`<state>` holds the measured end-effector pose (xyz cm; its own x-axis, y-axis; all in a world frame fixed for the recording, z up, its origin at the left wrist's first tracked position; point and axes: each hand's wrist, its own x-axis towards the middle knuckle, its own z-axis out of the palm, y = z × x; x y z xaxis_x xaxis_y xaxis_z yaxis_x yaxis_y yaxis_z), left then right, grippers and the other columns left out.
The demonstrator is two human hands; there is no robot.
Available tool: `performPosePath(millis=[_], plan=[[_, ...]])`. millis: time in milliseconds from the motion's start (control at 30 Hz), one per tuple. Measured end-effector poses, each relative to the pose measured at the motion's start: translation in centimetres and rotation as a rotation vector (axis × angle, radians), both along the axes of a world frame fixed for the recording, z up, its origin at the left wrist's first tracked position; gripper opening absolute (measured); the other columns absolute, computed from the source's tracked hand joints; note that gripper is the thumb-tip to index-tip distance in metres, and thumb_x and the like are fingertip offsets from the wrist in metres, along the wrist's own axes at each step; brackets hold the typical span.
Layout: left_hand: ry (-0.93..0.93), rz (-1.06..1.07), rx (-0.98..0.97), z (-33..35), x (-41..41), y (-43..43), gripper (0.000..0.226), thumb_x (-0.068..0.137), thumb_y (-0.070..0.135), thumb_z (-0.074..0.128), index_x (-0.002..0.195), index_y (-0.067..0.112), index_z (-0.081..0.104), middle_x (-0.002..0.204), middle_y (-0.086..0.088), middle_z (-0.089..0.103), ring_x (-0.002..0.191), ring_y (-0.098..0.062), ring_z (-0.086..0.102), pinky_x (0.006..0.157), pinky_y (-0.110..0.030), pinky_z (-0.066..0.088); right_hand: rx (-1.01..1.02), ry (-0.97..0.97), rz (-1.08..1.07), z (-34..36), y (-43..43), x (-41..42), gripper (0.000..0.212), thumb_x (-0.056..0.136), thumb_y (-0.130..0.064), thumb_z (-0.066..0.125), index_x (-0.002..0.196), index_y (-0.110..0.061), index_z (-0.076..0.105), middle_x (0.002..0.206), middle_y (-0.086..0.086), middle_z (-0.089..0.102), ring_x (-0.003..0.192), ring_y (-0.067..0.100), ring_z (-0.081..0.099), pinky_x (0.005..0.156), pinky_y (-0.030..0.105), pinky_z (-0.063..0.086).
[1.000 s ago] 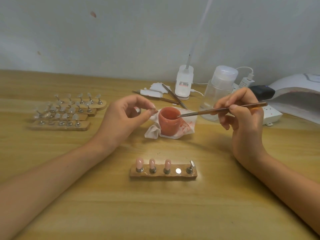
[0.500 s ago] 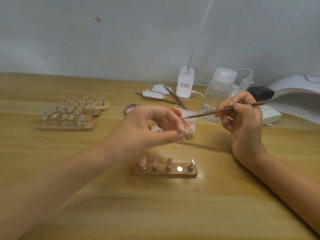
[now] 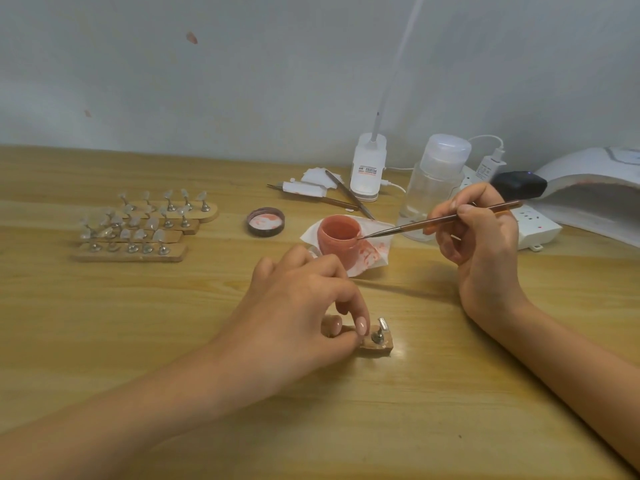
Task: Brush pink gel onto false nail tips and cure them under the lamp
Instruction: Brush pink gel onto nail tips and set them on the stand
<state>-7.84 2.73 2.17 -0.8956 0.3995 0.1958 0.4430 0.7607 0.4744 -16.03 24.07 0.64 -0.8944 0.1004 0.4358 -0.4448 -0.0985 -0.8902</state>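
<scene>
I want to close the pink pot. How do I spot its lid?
Start at the wooden table, then find the pink gel pot on the white tissue. The lid lies just left of it, apart. It alone is a flat, dark-rimmed circle smeared pink inside.
</scene>
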Motion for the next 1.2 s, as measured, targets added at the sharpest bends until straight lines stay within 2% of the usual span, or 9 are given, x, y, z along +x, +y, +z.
performPosePath(millis=[100,233,467,700,833,900,967,1033,1200], plan=[[-0.014,0.001,-0.015,0.0,0.0,0.0,0.003,0.081,0.044,0.067,0.083,0.044,0.064,0.096,0.022,0.052,0.103,0.002,0.034,0.090,-0.028,0.023,0.002,0.000,0.000,0.0,0.1,0.0,0.011,0.088,-0.017,0.047,0.079,-0.020,0.052,0.068,-0.005,0.067,0.059,0.021,0.047,0.043,0.017,0.035],[0.024,-0.022,-0.088,-0.4,0.0,0.3,0.014,0.083,0.052,0.063,0.094,0.044,0.063,0.102,0.025,0.046,0.102,0.005,0.030,0.090,-0.027,0.022,0.005,0.002,-0.003,0.0,0.0,-0.1,0.010,0.088,-0.017,0.048,0.080,-0.020,0.053,0.067,-0.005,0.067,0.060,0.022,0.047,0.043,0.016,0.036],[0.189,-0.036,-0.176,-0.3,0.0,1.2,0.020,0.082,0.055,0.061,0.097,0.041,0.062,0.099,0.023,0.043,0.098,0.001,0.032,0.079,-0.026,0.014,-0.012,0.013,-0.014,0.0,0.1,0.1,0.016,0.089,-0.018,0.048,0.078,-0.026,0.056,0.069,-0.005,0.067,0.059,0.019,0.050,0.044,0.016,0.036],[0.351,-0.042,-0.234,-0.2,0.2,1.6,0.018,0.067,0.038,0.080,0.077,0.037,0.066,0.087,0.020,0.057,0.086,-0.011,0.055,0.076,-0.033,0.040,-0.017,0.004,-0.013,0.1,0.1,0.1,0.017,0.089,-0.020,0.049,0.077,-0.028,0.058,0.069,-0.003,0.067,0.058,0.015,0.054,0.045,0.015,0.039],[0.456,-0.068,-0.256,-0.3,0.3,1.7,0.013,0.068,0.036,0.075,0.076,0.035,0.064,0.087,0.018,0.059,0.082,-0.014,0.058,0.074,-0.035,0.042,-0.014,0.007,-0.019,0.1,0.1,0.1,0.016,0.090,-0.020,0.049,0.078,-0.027,0.058,0.069,-0.003,0.067,0.057,0.015,0.053,0.045,0.016,0.039],[0.475,-0.082,-0.259,-0.3,0.4,1.7,0.015,0.069,0.035,0.075,0.077,0.033,0.062,0.087,0.017,0.059,0.082,-0.015,0.058,0.076,-0.035,0.036,-0.009,0.002,-0.027,0.1,0.1,0.2,0.015,0.090,-0.021,0.049,0.078,-0.027,0.057,0.069,-0.004,0.067,0.057,0.015,0.054,0.045,0.016,0.039],[0.484,-0.095,-0.265,-0.3,0.6,1.7,0.002,0.075,0.033,0.061,0.078,0.034,0.062,0.088,0.017,0.059,0.083,-0.015,0.057,0.076,-0.035,0.031,0.002,0.000,-0.033,0.1,0.1,0.2,0.013,0.090,-0.021,0.049,0.080,-0.025,0.056,0.069,-0.004,0.067,0.058,0.015,0.053,0.045,0.016,0.039],[0.477,-0.101,-0.278,-0.2,0.7,1.8,0.014,0.078,0.034,0.047,0.079,0.034,0.061,0.090,0.017,0.059,0.084,-0.015,0.057,0.077,-0.035,0.030,0.001,0.001,-0.035,0.1,0.0,0.3,0.013,0.090,-0.021,0.049,0.080,-0.025,0.056,0.069,-0.005,0.067,0.057,0.014,0.054,0.046,0.016,0.040],[0.448,-0.143,-0.086,1.1,0.7,1.8,0.009,0.080,0.040,0.052,0.081,0.037,0.061,0.095,0.021,0.060,0.091,-0.008,0.055,0.081,-0.033,0.030,-0.034,0.007,-0.026,0.2,0.1,0.3,0.015,0.089,-0.022,0.049,0.079,-0.028,0.058,0.069,-0.004,0.067,0.058,0.011,0.057,0.045,0.014,0.040]])
